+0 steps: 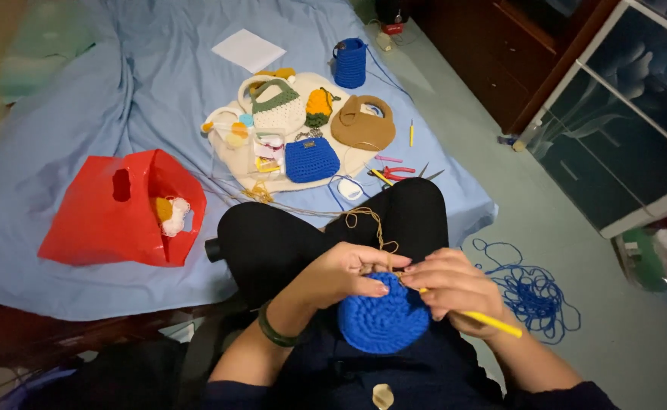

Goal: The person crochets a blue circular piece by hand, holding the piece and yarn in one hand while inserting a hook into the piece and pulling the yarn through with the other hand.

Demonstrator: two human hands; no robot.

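On the lap, both hands' grip holds blue crochet piece [383, 319]; red bag [113, 216] lies left.

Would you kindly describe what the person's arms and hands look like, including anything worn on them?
Both forearms are bare, with dark navy sleeves pushed up near the elbows. The left hand has a dark green bangle on its wrist. The right hand wears nothing visible. The fingernails look neat, possibly lightly polished.
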